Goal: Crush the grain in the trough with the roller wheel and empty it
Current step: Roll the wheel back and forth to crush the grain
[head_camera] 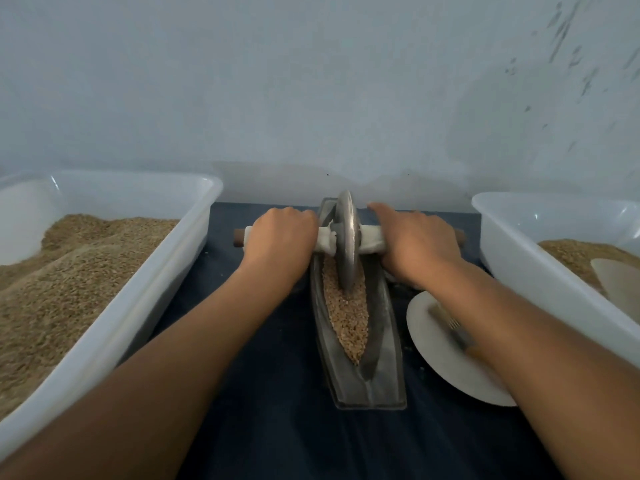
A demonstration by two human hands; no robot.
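A boat-shaped metal trough [382,372] lies lengthwise on the dark cloth, with brown grain [348,315] heaped along its groove. The metal roller wheel [347,237] stands upright in the far half of the trough. Its cloth-wrapped axle handle [325,242] sticks out to both sides. My left hand [278,237] grips the left part of the handle. On the right part lies my right hand [415,237], fingers reaching forward over it. Whether they curl round it is not plain.
A white tub [166,268] heaped with grain stands at the left. Another white tub [512,258] at the right holds grain and a pale scoop [616,275]. A white plate [436,351] with a brush [450,327] lies right of the trough. A pale wall rises close behind.
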